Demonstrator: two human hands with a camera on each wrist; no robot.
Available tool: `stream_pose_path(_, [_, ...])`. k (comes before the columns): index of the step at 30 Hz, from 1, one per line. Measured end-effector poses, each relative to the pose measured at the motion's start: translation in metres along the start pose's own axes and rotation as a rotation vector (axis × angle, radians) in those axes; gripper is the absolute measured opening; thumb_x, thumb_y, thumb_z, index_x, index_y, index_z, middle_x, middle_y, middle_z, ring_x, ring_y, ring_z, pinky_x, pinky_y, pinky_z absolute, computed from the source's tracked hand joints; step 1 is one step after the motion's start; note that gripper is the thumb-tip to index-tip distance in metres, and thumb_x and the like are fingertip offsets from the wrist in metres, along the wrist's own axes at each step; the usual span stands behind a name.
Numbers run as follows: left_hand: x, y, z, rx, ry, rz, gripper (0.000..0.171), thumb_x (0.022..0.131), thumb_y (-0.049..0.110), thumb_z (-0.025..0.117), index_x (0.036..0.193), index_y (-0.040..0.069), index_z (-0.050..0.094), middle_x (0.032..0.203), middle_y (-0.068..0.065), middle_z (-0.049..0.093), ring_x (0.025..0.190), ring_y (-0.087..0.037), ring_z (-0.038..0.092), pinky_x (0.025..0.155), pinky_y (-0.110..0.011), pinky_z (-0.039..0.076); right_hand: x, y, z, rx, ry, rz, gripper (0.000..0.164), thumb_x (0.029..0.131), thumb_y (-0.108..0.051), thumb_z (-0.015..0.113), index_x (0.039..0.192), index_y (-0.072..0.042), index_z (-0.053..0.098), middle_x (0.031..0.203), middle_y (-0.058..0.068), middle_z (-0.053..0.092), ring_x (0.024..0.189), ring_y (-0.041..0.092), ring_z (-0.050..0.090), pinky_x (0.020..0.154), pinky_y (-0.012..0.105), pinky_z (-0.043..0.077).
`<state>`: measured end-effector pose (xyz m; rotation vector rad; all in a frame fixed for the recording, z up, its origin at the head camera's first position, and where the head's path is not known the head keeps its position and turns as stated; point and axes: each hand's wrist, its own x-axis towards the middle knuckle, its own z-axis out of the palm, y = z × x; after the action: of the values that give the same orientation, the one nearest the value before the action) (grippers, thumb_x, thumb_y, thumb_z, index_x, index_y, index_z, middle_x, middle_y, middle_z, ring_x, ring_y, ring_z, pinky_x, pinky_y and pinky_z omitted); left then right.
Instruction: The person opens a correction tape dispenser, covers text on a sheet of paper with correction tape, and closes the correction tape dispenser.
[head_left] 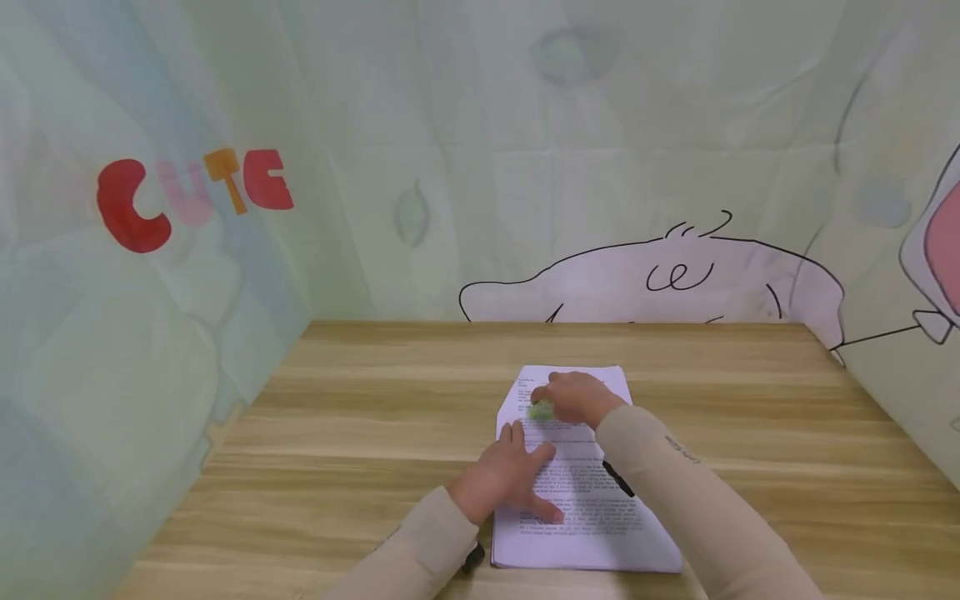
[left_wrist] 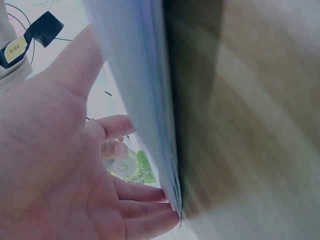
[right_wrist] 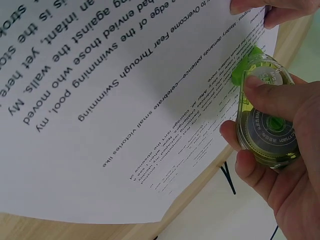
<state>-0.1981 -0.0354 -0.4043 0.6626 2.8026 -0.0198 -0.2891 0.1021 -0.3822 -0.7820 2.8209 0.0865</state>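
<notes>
My right hand (head_left: 573, 398): angled in from lower right, thumb and fingers gripping transparent yellow-green plastic tape dispenser (right_wrist: 267, 132) at upper part of printed white paper stack (head_left: 585, 552). My left hand (head_left: 508, 473): fingers spread, resting along stack's left side.

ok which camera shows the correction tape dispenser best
Right wrist view: the correction tape dispenser is large there, its clear case and reel plain, though the right hand covers part. The head view shows a small green patch by that hand; the left wrist view, a part beyond the left hand.
</notes>
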Motion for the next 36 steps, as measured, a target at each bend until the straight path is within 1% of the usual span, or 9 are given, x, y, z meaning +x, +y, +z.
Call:
stream_pose_path(6, [0.000,0.000,0.002,-0.016,-0.006,-0.008,0.095,0.059,0.073,0.067,0.137,0.026,0.040,0.145,-0.031,0.024,0.135,-0.044,0.026,0.103,-0.046,0.040,-0.001,-0.001,0.001,0.005,-0.002,0.008,0.046,0.086,-0.003,0.055,0.121,-0.031,0.059,0.128,0.010,0.056,0.104,0.028,0.058,0.097,0.047,0.044])
stream_pose_path(12, [0.001,0.001,0.004,-0.026,-0.014,-0.016,0.094,0.059,0.073,0.067,0.137,0.027,0.040,0.146,-0.030,0.023,0.136,-0.043,0.025,0.103,-0.046,0.039,-0.003,-0.001,0.001,0.010,-0.009,0.016,0.045,0.086,-0.004,0.056,0.121,-0.031,0.059,0.130,0.010,0.055,0.110,0.030,0.057,0.098,0.048,0.043])
stream_pose_path(16, [0.000,0.001,0.003,-0.037,-0.019,-0.019,0.095,0.059,0.073,0.067,0.138,0.028,0.040,0.147,-0.030,0.022,0.136,-0.043,0.024,0.103,-0.046,0.039,-0.004,0.001,0.000,-0.001,-0.013,0.018,0.044,0.087,-0.005,0.054,0.122,-0.031,0.059,0.130,0.010,0.055,0.111,0.030,0.056,0.098,0.048,0.043])
stream_pose_path(25, [0.000,0.002,0.001,-0.012,-0.011,-0.007,0.093,0.061,0.073,0.066,0.137,0.026,0.040,0.146,-0.031,0.024,0.136,-0.043,0.026,0.101,-0.046,0.041,-0.005,0.004,0.001,0.005,-0.014,0.035,0.044,0.087,-0.005,0.054,0.123,-0.032,0.058,0.132,0.010,0.053,0.116,0.031,0.054,0.100,0.049,0.041])
stream_pose_path(28, [0.000,0.002,-0.001,-0.019,-0.013,-0.006,0.093,0.061,0.072,0.067,0.137,0.026,0.040,0.146,-0.031,0.024,0.136,-0.043,0.025,0.101,-0.046,0.041,-0.005,0.010,0.006,0.078,0.010,0.031,0.043,0.087,-0.006,0.056,0.122,-0.031,0.059,0.133,0.011,0.052,0.118,0.032,0.052,0.101,0.050,0.039])
stream_pose_path(29, [0.000,0.002,-0.001,-0.021,-0.017,-0.008,0.093,0.061,0.072,0.067,0.137,0.026,0.040,0.146,-0.031,0.023,0.136,-0.043,0.025,0.101,-0.046,0.041,-0.005,0.012,0.008,0.121,0.018,0.037,0.042,0.087,-0.007,0.056,0.122,-0.031,0.059,0.134,0.010,0.052,0.120,0.032,0.051,0.103,0.051,0.038])
stream_pose_path(33, [0.001,0.001,-0.001,-0.019,-0.032,-0.018,0.094,0.060,0.073,0.067,0.137,0.026,0.040,0.147,-0.030,0.022,0.137,-0.043,0.023,0.101,-0.047,0.041,-0.007,0.024,0.018,0.284,0.079,0.028,0.039,0.087,-0.012,0.059,0.122,-0.027,0.059,0.130,0.011,0.055,0.117,0.030,0.052,0.102,0.050,0.038])
stream_pose_path(35, [0.002,0.001,0.000,-0.020,-0.037,-0.023,0.095,0.060,0.073,0.066,0.138,0.027,0.039,0.147,-0.030,0.021,0.137,-0.043,0.022,0.102,-0.047,0.040,-0.009,0.029,0.021,0.320,0.105,0.018,0.038,0.087,-0.013,0.060,0.123,-0.026,0.059,0.126,0.011,0.057,0.113,0.029,0.054,0.100,0.050,0.040])
stream_pose_path(36, [0.002,0.001,0.001,-0.020,-0.038,-0.025,0.095,0.059,0.074,0.066,0.138,0.027,0.038,0.147,-0.030,0.021,0.137,-0.043,0.022,0.102,-0.047,0.040,-0.010,0.031,0.021,0.315,0.120,0.003,0.038,0.087,-0.014,0.060,0.123,-0.024,0.058,0.124,0.012,0.058,0.111,0.030,0.055,0.099,0.050,0.041])
